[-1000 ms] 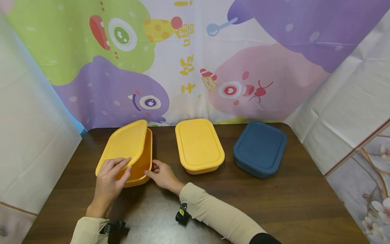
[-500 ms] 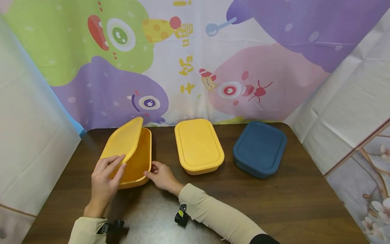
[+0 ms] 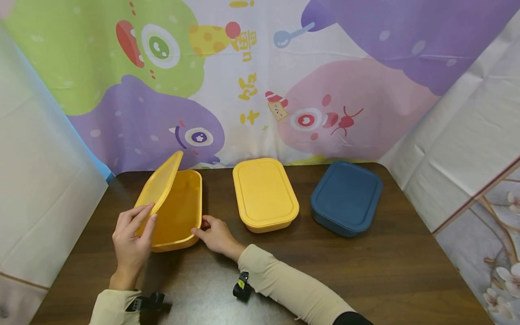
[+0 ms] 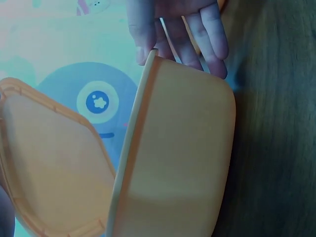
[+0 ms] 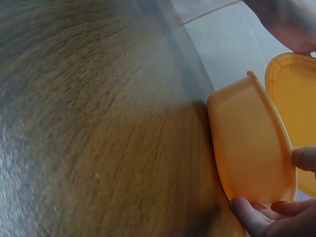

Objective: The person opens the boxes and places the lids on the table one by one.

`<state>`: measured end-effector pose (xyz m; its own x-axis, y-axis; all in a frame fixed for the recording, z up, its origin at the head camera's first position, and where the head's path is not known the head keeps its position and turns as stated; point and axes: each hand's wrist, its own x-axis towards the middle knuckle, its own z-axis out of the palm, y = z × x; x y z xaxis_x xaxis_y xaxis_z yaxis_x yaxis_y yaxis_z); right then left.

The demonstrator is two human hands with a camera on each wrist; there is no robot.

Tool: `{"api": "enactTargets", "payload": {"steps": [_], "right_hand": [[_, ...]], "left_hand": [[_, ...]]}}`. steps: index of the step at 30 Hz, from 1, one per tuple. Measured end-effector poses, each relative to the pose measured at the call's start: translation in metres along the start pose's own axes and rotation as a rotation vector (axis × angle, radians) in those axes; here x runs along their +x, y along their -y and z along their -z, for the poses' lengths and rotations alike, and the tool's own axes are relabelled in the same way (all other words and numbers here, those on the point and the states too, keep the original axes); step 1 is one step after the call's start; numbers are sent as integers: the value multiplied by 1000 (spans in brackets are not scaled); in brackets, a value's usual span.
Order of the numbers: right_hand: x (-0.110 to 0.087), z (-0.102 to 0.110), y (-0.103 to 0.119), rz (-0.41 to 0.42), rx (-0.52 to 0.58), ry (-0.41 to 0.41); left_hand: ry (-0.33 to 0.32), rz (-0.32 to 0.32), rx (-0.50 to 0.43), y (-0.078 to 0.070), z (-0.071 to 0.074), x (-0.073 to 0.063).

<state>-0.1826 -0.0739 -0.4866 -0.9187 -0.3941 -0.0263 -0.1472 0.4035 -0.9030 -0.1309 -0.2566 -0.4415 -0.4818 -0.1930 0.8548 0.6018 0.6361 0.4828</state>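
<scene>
My left hand pinches the near edge of a yellow lid, which stands tilted up along the left side of a yellow lunch box. The box sits on the table, its right half uncovered, and I see nothing inside the part that shows. At its near right corner my right hand grips the rim, thumb on top and fingers against the outer wall. In the left wrist view the lid's underside faces the camera, left of the box wall. The right wrist view shows the box's outer side.
A second yellow lunch box, lid on, stands to the right of my right hand. Farther right is a dark blue lidded box. All rest on a brown wooden table, with a cartoon-print curtain behind its far edge.
My left hand has moved left with the lid, which has tilted up more steeply and uncovered more of the box's inside. The right hand has kept its grip on the rim.
</scene>
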Motion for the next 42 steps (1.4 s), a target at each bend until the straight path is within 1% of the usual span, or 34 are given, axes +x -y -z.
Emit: {"api": "enactTargets", "payload": {"steps": [4, 8, 12, 16, 20, 22, 25, 29, 31, 34, 36, 42], "right_hand": [[-1, 0, 1, -3, 25, 8], [-1, -1, 1, -10, 48, 16], [-2, -1, 1, -23, 51, 19], [-3, -1, 3, -23, 38, 9], [-3, -1, 3, -18, 9, -7], [-3, -2, 3, -9, -11, -15], [-3, -2, 4, -6, -32, -27], [-3, -2, 4, -19, -37, -31], [-3, -2, 3, -25, -37, -29], [-3, -3, 4, -30, -36, -27], [-3, -3, 4, -35, -37, -28], [-3, -3, 5, -49, -38, -29]], "left_hand": [[-66, 36, 8, 2, 1, 0], [-141, 101, 16, 3, 3, 0], [-229, 166, -6, 2, 4, 1], [-301, 211, -57, -6, 5, 5], [-366, 242, -126, -18, 5, 10], [-393, 256, -160, -21, 5, 12], [-409, 288, -150, -18, 7, 10], [-432, 313, -159, -16, 8, 10], [-454, 315, -191, -17, 8, 11], [-502, 319, -237, -16, 8, 12], [-539, 330, -246, -15, 8, 13], [-665, 391, -258, -15, 10, 17]]}}
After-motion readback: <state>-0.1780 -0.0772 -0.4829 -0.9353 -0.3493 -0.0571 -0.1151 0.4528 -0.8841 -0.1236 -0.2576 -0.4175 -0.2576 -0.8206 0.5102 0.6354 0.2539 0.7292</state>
